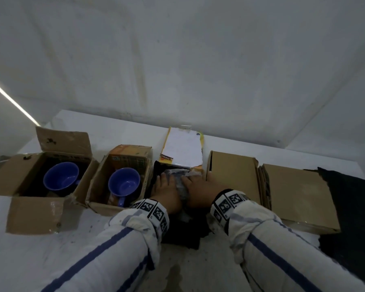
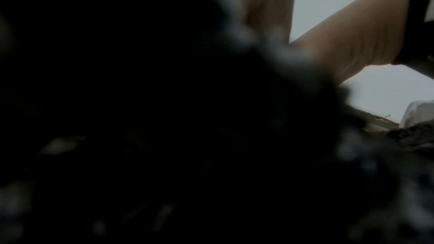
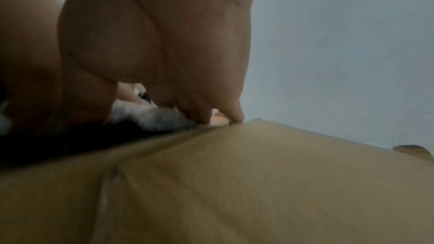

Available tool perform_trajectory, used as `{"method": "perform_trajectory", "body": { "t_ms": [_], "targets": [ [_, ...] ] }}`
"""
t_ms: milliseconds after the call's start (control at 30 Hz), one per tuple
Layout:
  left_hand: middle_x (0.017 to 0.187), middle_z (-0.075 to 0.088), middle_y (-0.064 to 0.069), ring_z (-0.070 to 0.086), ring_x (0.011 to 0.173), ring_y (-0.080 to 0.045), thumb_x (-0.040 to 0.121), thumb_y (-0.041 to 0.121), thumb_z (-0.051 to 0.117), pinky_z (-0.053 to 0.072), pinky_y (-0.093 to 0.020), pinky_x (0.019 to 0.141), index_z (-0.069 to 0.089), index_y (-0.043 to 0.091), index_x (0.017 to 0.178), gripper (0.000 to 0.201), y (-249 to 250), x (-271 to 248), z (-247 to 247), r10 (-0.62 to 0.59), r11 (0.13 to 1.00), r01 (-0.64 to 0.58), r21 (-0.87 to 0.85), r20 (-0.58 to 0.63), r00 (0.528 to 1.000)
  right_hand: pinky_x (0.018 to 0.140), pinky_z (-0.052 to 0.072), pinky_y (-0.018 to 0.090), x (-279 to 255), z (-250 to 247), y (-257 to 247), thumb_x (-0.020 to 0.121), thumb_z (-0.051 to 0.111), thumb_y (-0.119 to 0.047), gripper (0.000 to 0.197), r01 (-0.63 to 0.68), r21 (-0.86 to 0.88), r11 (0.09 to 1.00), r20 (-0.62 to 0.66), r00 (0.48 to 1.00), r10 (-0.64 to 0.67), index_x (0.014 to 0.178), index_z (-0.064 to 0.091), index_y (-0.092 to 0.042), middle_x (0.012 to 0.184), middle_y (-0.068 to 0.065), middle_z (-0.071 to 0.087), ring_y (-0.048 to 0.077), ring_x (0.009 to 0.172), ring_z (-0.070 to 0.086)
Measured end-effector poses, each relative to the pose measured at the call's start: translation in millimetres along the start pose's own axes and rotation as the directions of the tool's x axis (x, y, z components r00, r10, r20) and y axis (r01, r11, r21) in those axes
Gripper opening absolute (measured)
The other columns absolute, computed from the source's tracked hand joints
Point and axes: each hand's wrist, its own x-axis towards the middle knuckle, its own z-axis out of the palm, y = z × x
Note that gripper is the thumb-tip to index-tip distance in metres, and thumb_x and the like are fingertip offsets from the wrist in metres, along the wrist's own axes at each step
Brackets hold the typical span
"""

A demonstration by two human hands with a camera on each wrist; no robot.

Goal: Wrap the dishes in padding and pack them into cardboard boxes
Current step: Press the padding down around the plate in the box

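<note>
The worktop [image 1: 51,260] is white and smudged with faint grey marks near its front edge. Behind it rises a pale grey-white wall [image 1: 177,60], streaked with dull vertical stains, and a thin bright strip of light [image 1: 11,100] slants across the wall's left side. In the right wrist view the same pale wall [image 3: 352,44] fills the upper right, and in the left wrist view most of the picture is dark and blurred.

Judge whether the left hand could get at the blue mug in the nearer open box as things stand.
Probably yes: the blue mug sits uncovered in its open box, just left of the left hand. But that hand is busy pressing the padded bundle and must let go first.
</note>
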Motion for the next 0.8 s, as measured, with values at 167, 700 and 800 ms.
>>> {"method": "perform_trajectory", "body": {
  "t_ms": [167,700,800],
  "targets": [
    [0.156,-0.019,-0.016,-0.017,0.144,-0.034,0.09,0.044,0.054,-0.001,-0.045,0.117,-0.014,0.012,0.149,0.096,-1.7,-3.2,-4.4,0.0,0.999,0.002,-0.053,0.029,1.0,0.115,0.01,0.057,-22.3,-26.0,12.6,0.085,0.059,-0.047,0.084,0.115,-0.081,0.99,0.029,0.993,-0.113,0.15,0.011,-0.026,0.157,0.006,0.009,0.027,0.146,0.004],
    [0.158,-0.004,-0.012,-0.004,0.146,-0.032,0.086,0.038,0.061,0.006,-0.042,0.118,-0.008,0.008,0.15,0.099,7.8,-22.4,-5.6,0.027,0.999,-0.034,-0.041,-0.146,0.989,0.113,-0.003,0.061,-44.2,36.2,-6.7,0.081,0.058,-0.057,0.094,-0.011,-0.141,0.99,-0.12,0.993,-0.007,0.151,0.005,-0.021,0.157,0.015,0.008,0.033,0.146,-0.003],
    [0.157,0.006,-0.015,0.004,0.145,-0.034,0.088,0.033,0.054,0.01,-0.042,0.119,0.004,0.002,0.149,0.085,18.7,-34.9,-12.7,0.035,0.999,-0.034,0.007,-0.292,0.956,0.113,0.002,0.061,-57.5,34.4,0.9,0.085,0.055,-0.051,0.082,0.039,0.04,0.998,-0.188,0.982,-0.031,0.15,0.013,-0.022,0.156,0.011,0.013,0.032,0.146,0.002]
  ]
}}
